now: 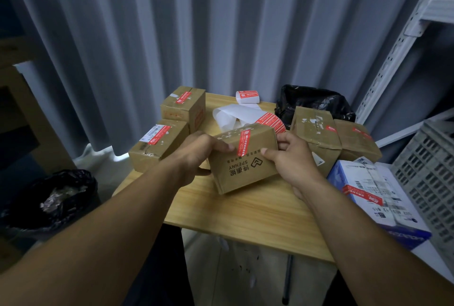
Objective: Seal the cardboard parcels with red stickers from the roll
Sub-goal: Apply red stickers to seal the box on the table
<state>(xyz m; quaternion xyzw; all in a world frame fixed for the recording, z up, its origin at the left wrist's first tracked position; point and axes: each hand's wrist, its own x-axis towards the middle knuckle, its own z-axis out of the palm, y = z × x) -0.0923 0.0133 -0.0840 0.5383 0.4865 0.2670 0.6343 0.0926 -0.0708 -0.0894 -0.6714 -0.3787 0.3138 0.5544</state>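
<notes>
A small cardboard parcel (245, 163) with dark print sits tilted in the middle of the wooden table (245, 210). A red sticker (243, 143) runs over its top edge. My left hand (196, 155) grips the parcel's left end, thumb on top near the sticker. My right hand (292, 158) holds its right end, thumb pressing the front face beside the sticker. Behind the parcel lies the sticker roll (247, 96), with a loose white backing strip (233, 115) and several red stickers (272, 121) still on it.
Two stickered parcels (183, 106) (157, 144) stand at the table's left. Two more (315, 138) (356, 141) lie at the right, in front of a black bag (314, 104). A blue-and-white box (378, 202) and a grey crate (432, 182) sit further right. A lined bin (56, 197) is lower left.
</notes>
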